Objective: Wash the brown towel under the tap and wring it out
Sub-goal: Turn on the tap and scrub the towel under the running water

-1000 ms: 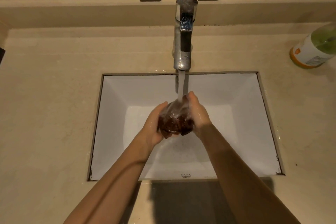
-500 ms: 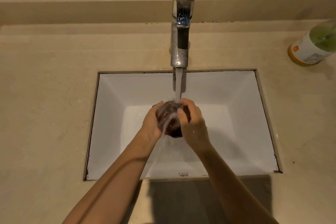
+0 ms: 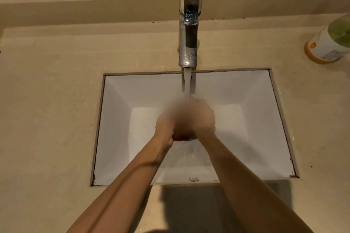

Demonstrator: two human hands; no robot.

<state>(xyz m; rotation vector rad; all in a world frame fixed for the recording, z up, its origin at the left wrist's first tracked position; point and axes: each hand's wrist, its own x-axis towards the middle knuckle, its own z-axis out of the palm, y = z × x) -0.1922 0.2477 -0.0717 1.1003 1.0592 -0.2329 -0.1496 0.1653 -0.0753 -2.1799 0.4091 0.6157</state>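
Spanning a beige counter [image 3: 47, 119], a white sink [image 3: 255, 119] catches water from a running tap [image 3: 188, 30]. Over the basin, the left hand [image 3: 165, 125] and right hand [image 3: 201, 117], blurred, clamp together on the balled brown towel [image 3: 184, 135]. Soaked, it likely handles soft, heavy and slippery; gripping opposite ends suits wringing.

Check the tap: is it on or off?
On. A stream of water falls from the tap onto both hands over the sink.
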